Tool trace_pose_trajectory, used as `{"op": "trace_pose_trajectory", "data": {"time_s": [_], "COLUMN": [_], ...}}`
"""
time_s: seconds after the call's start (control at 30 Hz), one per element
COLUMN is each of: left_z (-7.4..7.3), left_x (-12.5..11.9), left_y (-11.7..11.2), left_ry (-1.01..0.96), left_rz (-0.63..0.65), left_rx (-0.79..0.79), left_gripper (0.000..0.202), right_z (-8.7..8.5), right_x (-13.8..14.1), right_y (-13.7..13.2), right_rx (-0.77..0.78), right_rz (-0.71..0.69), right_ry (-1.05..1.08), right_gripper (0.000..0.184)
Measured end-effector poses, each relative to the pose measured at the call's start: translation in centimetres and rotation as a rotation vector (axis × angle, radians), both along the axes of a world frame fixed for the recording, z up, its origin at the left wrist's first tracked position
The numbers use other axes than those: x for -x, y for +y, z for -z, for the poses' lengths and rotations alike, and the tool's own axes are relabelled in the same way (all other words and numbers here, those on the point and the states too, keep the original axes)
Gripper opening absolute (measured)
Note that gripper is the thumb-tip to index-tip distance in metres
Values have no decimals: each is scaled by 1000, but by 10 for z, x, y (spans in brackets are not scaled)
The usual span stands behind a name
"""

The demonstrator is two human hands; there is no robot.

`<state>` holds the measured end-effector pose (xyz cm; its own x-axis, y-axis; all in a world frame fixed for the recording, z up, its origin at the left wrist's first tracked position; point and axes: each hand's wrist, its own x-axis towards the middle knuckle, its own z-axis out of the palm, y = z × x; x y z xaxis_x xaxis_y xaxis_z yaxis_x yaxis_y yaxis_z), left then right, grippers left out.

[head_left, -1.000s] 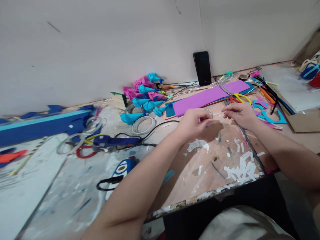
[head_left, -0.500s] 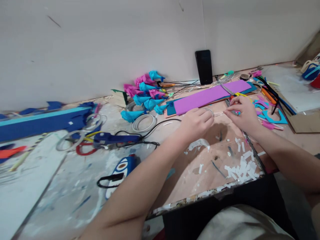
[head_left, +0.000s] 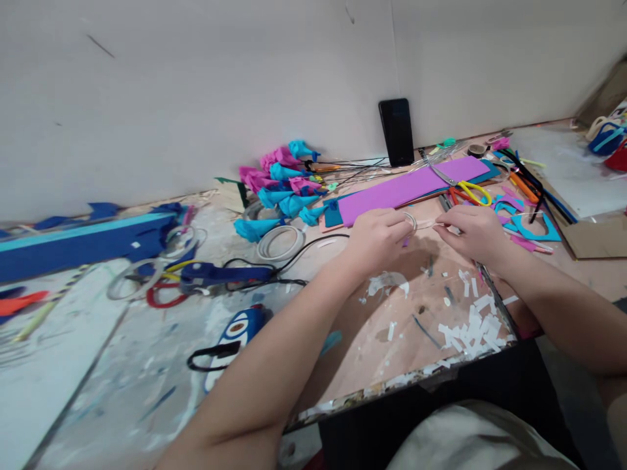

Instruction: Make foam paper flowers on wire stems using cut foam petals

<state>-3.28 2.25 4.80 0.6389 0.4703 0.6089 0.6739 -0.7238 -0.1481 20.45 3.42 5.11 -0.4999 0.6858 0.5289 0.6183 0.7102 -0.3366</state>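
My left hand is closed around a narrow roll of tape, whose pale rim shows past the fingertips. A thin strip spans the short gap to my right hand, which pinches its other end between thumb and forefinger. Just behind the right hand lie scissors with yellow and orange handles. Their blades rest on a purple foam sheet. A small purple bit shows below the left fingers. Another white tape roll lies flat to the left of the left hand.
Pink and blue crafted flowers on dark stems lie toward the wall. A black phone leans there. White paper scraps cover the near table corner. To the left are a blue-handled tool, a corded blue-and-white object and dark blue sheets.
My right hand has lowered slightly and its fingers have curled in, uncovering the scissors' handles. The strip still runs between both hands. The view has shifted slightly.
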Motion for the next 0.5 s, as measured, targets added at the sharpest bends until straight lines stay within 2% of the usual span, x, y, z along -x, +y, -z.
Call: {"op": "trace_pose_trajectory", "data": {"time_s": [0.13, 0.33, 0.5], "left_z": [-1, -5, -8], "left_x": [1, 1, 2], "left_y": [0, -3, -8], "left_ry": [-2, 53, 100], "left_rz": [8, 87, 84], "left_rx": [46, -110, -155], "left_gripper": [22, 30, 32], "right_z": [1, 2, 0], "right_x": [-2, -2, -3], "right_y": [2, 1, 0], "right_rx": [-73, -125, -104], "right_rz": [0, 5, 7], "right_ry": [-48, -178, -183], "right_gripper": [20, 27, 26]}}
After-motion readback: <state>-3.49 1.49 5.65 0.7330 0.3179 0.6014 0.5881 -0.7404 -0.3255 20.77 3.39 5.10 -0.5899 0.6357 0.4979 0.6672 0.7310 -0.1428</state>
